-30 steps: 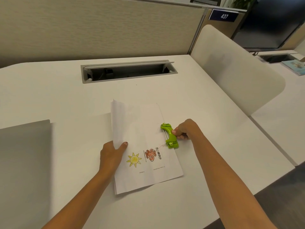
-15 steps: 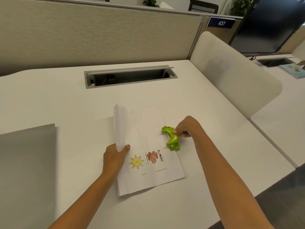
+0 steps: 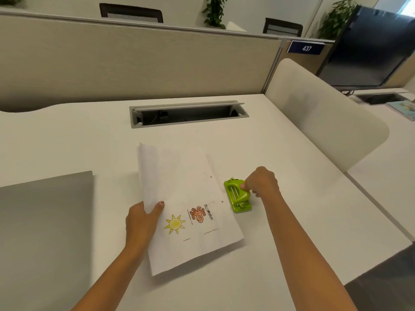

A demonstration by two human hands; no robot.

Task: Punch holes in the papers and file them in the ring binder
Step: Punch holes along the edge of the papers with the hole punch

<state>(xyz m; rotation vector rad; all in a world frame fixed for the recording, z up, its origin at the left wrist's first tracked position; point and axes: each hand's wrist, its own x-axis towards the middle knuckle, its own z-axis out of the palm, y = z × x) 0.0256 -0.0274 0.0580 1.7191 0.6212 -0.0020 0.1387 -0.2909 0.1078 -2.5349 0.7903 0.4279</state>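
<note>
Papers [image 3: 186, 187] lie in a stack at the centre of the frame on a white desk [image 3: 67, 135], with a sun and an orange octopus drawn on the top sheet. Two small punched holes show near its right edge. The left hand [image 3: 140, 223] pinches the raised left edge, thumb on top. Just beside the right edge, the green hole punch [image 3: 238, 195] rests on the desk, gripped by the right hand [image 3: 261, 182] with curled fingers. A closed grey binder [image 3: 45, 221] lies at the left of the frame.
</note>
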